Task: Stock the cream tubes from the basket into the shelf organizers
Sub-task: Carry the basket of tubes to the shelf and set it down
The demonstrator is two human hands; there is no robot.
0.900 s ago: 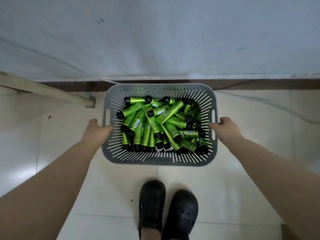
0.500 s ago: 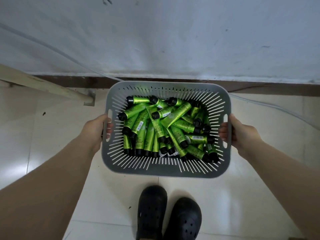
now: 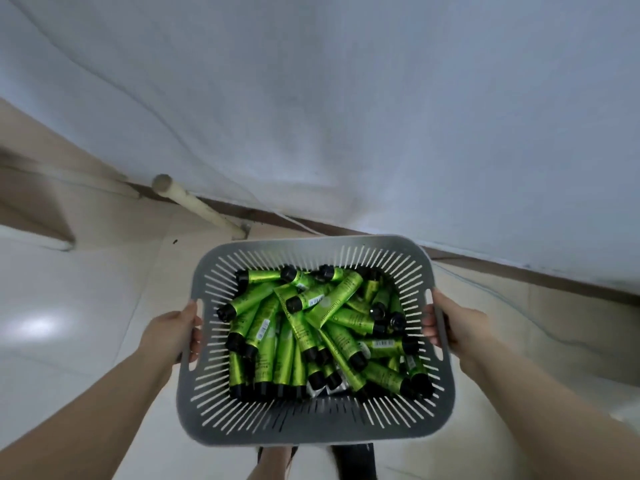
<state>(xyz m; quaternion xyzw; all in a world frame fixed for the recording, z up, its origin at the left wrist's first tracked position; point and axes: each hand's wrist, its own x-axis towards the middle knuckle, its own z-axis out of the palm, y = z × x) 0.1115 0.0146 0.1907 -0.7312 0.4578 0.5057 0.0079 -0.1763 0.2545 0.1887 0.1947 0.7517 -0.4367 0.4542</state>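
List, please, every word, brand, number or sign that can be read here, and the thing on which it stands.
No text here can be read.
Cream tubes: white barcode stickers and faint print, too small and blurred to read.
Basket: no lettering visible.

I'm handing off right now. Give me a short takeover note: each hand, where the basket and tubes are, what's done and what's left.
Left hand: grips the basket's left handle slot.
Right hand: grips the right handle slot.
Grey basket: held in the air in front of the body, above the tiled floor, near the white wall.
Green cream tubes: all piled loose inside the basket.
Done: basket picked up.
Left: no shelf organizers in view; carry the basket to them and stock every tube.
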